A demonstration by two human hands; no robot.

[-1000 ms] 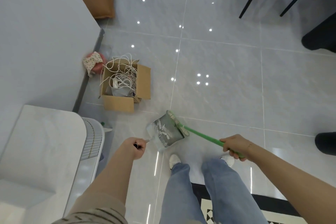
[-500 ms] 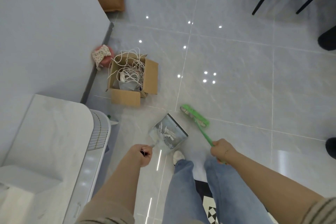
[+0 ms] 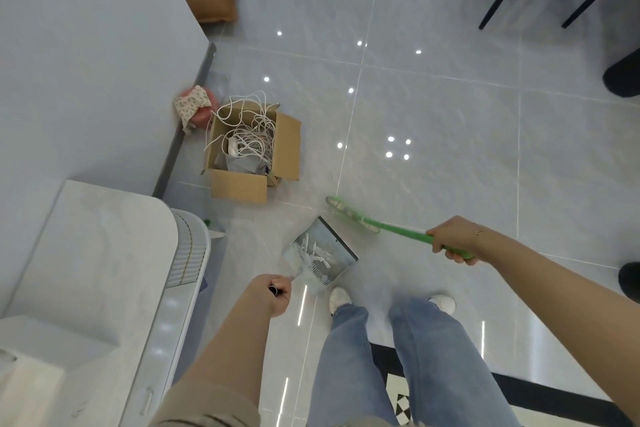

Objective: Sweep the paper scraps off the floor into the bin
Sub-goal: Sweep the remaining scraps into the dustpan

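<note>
fingers wrapped on dustpan and broom

head view: fingers of the left hand (image 3: 273, 291) curl round the dustpan (image 3: 320, 255) handle. the pan's open mouth faces up and right, toward the broom, and white paper scraps (image 3: 317, 253) lie inside it. the right hand (image 3: 453, 239) grips the green broom (image 3: 381, 226). its long axis runs from lower right up to the left, head low over the floor (image 3: 433, 121) beside the pan's mouth. a cardboard box (image 3: 249, 156) of white cords sits beyond.
</note>
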